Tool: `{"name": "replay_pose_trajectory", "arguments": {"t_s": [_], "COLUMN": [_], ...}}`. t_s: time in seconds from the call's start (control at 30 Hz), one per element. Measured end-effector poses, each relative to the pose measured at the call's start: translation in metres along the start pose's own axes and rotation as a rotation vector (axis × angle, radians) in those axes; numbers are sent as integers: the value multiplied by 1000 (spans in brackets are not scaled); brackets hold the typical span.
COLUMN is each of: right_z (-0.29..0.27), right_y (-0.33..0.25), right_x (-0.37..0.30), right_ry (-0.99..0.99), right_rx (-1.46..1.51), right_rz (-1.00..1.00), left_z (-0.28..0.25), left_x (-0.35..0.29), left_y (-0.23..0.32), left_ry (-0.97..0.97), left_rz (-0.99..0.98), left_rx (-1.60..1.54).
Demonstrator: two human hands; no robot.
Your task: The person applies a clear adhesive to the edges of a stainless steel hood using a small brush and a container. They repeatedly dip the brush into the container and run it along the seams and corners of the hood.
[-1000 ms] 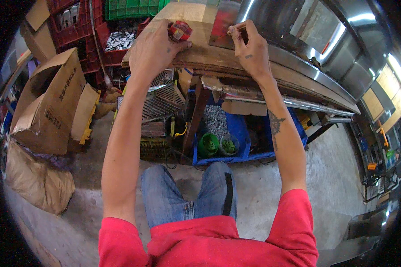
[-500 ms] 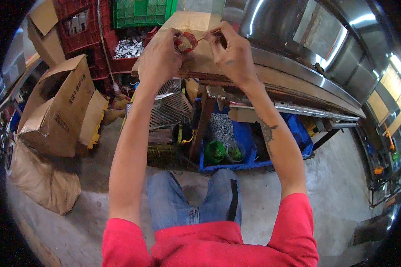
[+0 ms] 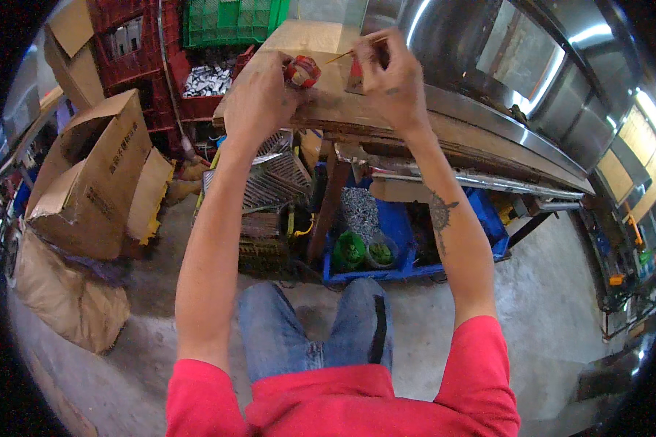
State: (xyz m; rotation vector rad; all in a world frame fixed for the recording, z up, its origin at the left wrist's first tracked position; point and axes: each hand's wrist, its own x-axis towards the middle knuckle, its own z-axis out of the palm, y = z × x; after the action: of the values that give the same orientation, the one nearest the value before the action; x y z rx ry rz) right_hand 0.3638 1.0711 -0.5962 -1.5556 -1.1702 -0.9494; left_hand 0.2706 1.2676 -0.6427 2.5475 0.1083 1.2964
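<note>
Above the wooden tabletop (image 3: pixel 302 36), my left hand (image 3: pixel 259 95) is closed around a small round red thing with a tan patch (image 3: pixel 302 71). It looks like a little can or a roll, but I cannot tell which. My right hand (image 3: pixel 393 80) pinches a thin yellowish-brown stick (image 3: pixel 339 57) that slants down and left toward the red thing. Its tip stands a little apart from it. A small dark red piece (image 3: pixel 356 75) lies on the tabletop beside my right hand, partly hidden by it.
Red crates (image 3: pixel 127 36) and a green crate (image 3: pixel 233 22) with metal parts stand at the back left. Cardboard boxes (image 3: pixel 95 178) are on the left floor. Beneath the table sits a blue bin (image 3: pixel 401 266) with small metal pieces and green cups. Shiny metal sheets (image 3: pixel 459 47) rise behind.
My right hand has moved slightly up and right with the stick, drawing its tip away from the red thing. My left hand keeps the red thing and has turned it a little.
</note>
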Motion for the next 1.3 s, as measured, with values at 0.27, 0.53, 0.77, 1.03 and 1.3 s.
{"name": "replay_pose_trajectory", "arguments": {"t_s": [0.27,0.53,0.77,1.03,1.3], "right_z": [-34,-32,-32,-29,-30], "right_y": [38,39,38,36,36], "right_x": [-13,-21,-20,-20,-21], "right_ry": [-44,-154,-188,-172,-174], "right_rx": [-103,-106,-127,-92,-109], "right_rz": [18,72,67,45,0], "left_z": [6,-3,-16,-13,-7], "left_x": [1,4,2,3,2], "left_y": [-1,3,20,15,11], "left_ry": [68,-76,-122,-118,-96], "left_rz": [-23,-85,-171,-170,-135], "left_rx": [-7,10,72,41,33]}}
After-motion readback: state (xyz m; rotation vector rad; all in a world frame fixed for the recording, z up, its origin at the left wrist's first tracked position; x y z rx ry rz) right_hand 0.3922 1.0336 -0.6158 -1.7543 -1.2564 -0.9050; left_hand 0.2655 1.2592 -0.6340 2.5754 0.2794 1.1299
